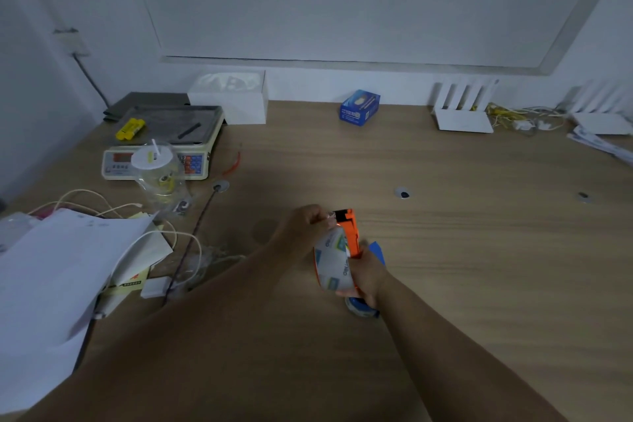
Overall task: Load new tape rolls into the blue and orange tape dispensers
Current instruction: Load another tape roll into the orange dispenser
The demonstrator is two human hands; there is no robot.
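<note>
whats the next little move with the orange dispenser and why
Probably draw the tape end forward over the front of the orange dispenser. The tape roll already sits on it, the right hand grips the body, and the left hand pinches near the front tip, where the loose end seems to be. The blue dispenser lies underneath, on the table.

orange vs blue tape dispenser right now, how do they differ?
The orange tape dispenser is lifted off the desk in both hands, with a printed tape roll on it; the blue tape dispenser lies on the desk behind the right hand, mostly hidden. Orange is being worked on; blue is untouched. Whether blue is loaded can't be told.
</note>
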